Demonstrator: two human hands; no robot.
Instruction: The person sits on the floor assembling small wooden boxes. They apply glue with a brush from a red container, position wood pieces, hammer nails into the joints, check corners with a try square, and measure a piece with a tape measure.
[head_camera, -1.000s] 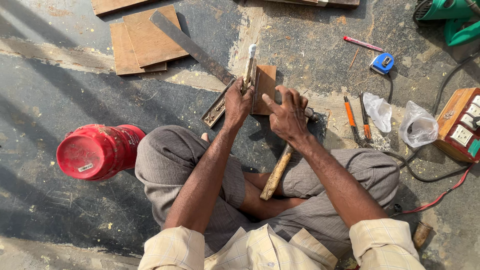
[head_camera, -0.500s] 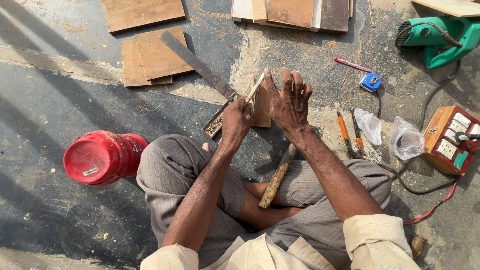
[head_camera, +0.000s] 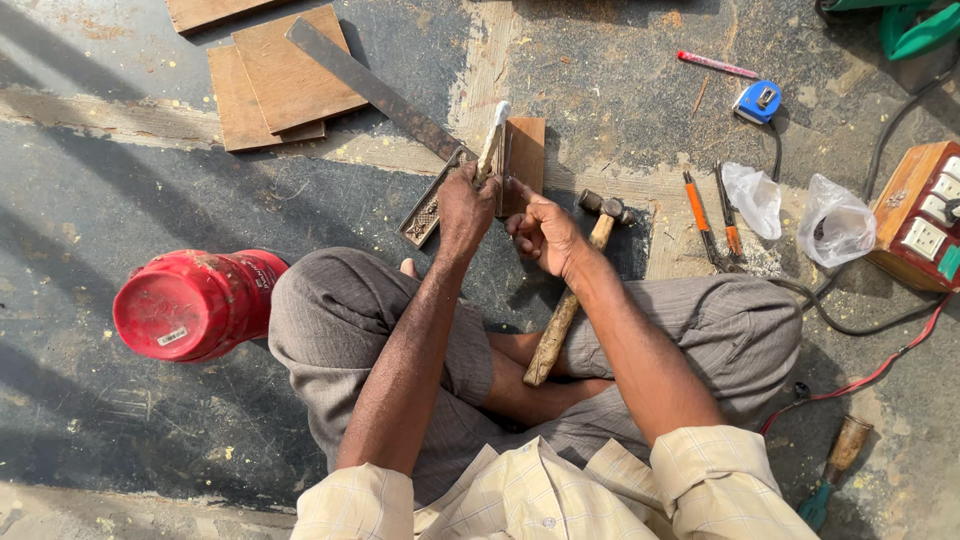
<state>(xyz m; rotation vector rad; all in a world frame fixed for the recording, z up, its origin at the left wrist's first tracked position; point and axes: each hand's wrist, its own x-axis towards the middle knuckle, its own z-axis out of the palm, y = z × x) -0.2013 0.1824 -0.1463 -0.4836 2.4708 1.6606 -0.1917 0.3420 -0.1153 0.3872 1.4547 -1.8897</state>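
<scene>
I sit cross-legged on a concrete floor. My left hand (head_camera: 465, 205) grips a pale wooden stick (head_camera: 491, 140), perhaps a brush handle, held upright against a small brown wood block (head_camera: 524, 158). My right hand (head_camera: 540, 230) hovers just right of it, fingers loosely curled and holding nothing, its fingertips near the block's lower edge. A wooden-handled hammer (head_camera: 572, 300) lies under my right wrist, resting on my leg. A carved decorative moulding strip (head_camera: 424, 215) lies under my left hand beside a long metal square (head_camera: 370, 88).
A red plastic jar (head_camera: 190, 303) lies by my left knee. Plywood pieces (head_camera: 270, 85) lie at the back left. To the right are screwdrivers (head_camera: 697, 212), two plastic bags (head_camera: 835, 222), a blue tape measure (head_camera: 757, 102), a switch box (head_camera: 925, 215) with cables, and a chisel (head_camera: 835, 470).
My right hand has lifted off the wood block and drawn back toward me, uncovering the hammer head. My left hand still grips the stick. The view has shifted slightly.
</scene>
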